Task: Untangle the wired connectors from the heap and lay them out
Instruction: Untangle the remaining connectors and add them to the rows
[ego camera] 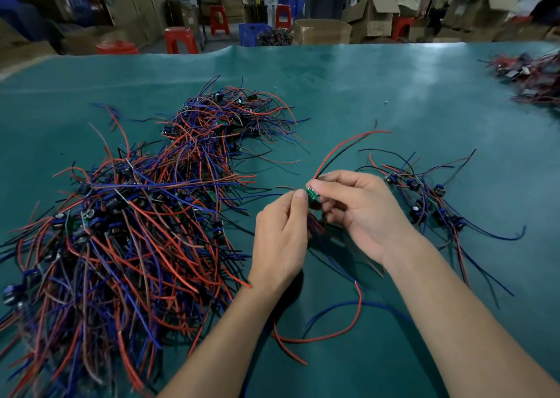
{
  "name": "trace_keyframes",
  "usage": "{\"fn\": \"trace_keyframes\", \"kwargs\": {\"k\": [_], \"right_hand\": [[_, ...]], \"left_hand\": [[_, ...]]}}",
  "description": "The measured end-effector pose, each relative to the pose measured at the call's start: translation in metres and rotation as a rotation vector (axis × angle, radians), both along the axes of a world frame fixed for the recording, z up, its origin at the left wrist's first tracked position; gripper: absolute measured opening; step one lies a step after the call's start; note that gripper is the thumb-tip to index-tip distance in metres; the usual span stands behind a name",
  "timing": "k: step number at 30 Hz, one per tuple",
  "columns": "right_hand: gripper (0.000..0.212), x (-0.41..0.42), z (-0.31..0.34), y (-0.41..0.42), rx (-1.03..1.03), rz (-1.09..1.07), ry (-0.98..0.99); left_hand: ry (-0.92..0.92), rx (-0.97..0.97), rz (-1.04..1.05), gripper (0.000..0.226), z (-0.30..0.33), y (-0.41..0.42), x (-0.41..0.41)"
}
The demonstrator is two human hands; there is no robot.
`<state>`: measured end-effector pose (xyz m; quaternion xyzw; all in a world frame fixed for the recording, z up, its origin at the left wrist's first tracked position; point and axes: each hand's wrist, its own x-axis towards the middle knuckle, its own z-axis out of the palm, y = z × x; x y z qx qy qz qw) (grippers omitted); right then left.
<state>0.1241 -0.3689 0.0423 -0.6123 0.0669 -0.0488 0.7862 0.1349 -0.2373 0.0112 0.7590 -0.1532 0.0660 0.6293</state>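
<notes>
Nearest the camera, loose red and blue wires (348, 322) trail over the green mat (394, 100) between the two forearms. Just above them both hands meet over the mat. The left hand (280, 240) has its fingers curled, thumb and forefinger pinching at the left edge of a small green circuit board (312, 194); the rest of its fingers close round the wires that hang below. The right hand (360, 212) pinches the same board from the right between thumb and fingertips, its other fingers bent beneath. A red wire (348, 143) and a black one rise from the board and arch away towards the far right. To the left lies the big heap (130, 224) of tangled red, blue and black wires with dark little parts among them, stretching from the near edge well up the mat. To the right of the hands, a smaller group of connectors (424, 200) lies spread out, their wires fanning apart. Farther off, at the mat's right edge, sits another blurred pile (533, 76). Beyond the table stand red stools (181, 40), cardboard boxes (372, 17) and people at work.
</notes>
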Motion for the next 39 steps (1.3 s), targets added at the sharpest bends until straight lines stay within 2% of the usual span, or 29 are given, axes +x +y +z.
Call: {"fn": "trace_keyframes", "kwargs": {"k": [4, 9, 19, 23, 27, 31, 36, 39], "right_hand": [[0.014, 0.002, -0.003, 0.005, -0.113, -0.124, -0.042], [0.023, 0.006, -0.006, 0.008, -0.129, -0.288, -0.068], [0.013, 0.002, -0.002, 0.003, -0.054, -0.036, 0.029], [0.007, 0.001, -0.001, -0.004, 0.004, -0.038, 0.014], [0.003, 0.004, -0.004, -0.009, -0.065, -0.188, -0.047], [0.015, 0.006, -0.004, -0.021, -0.206, -0.415, -0.154], [0.014, 0.003, 0.002, -0.05, -0.124, -0.739, -0.277], [0.012, 0.002, 0.003, -0.059, -0.033, -0.955, -0.267]], "left_hand": [[0.021, -0.124, 0.048, 0.007, -0.001, 0.001, 0.002], [0.032, -0.125, 0.05, 0.016, 0.0, -0.002, 0.0], [-0.057, 0.01, 0.084, 0.013, 0.001, 0.001, 0.0], [-0.046, 0.033, 0.091, 0.009, 0.0, 0.0, 0.002], [-0.033, 0.046, 0.073, 0.012, -0.001, 0.0, 0.002], [-0.04, 0.051, 0.059, 0.012, -0.001, -0.001, 0.001], [-0.051, 0.052, 0.06, 0.011, 0.0, -0.002, -0.002], [-0.023, 0.016, 0.095, 0.014, -0.001, -0.001, 0.0]]}}
